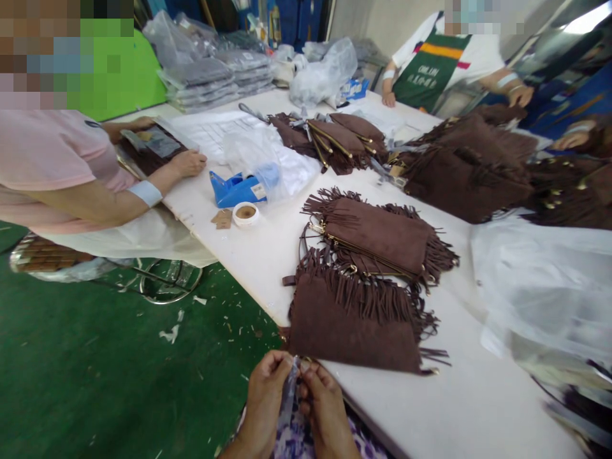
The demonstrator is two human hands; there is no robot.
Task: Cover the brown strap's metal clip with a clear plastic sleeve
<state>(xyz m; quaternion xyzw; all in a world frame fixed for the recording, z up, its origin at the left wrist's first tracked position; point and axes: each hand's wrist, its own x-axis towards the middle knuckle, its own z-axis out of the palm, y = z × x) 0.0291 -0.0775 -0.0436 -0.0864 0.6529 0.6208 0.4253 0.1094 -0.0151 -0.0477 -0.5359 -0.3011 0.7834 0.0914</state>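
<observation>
Pinching a small clear strip between them, the left hand and the right hand were both closed on it at the 6 o'clock edge of the view, just off the near edge of the white table; what the strip was could not be told, though it looked thin, limp and very light, likely slippery film best held by fingertips at its ends. Just past the hands, at 12 o'clock from them, lay a brown fringed bag, soft suede-like stuff that would probably sag if lifted by one corner, so the firmer zip edge seemed the better hold; its loose tassels could snag. A second fringed bag overlapped it farther on. Open table lay at 3 o'clock of the hands, while a heap of clear plastic bags crowded 2 o'clock. A blue tape dispenser and a tape roll sat at 11 o'clock near a co-worker's hand
</observation>
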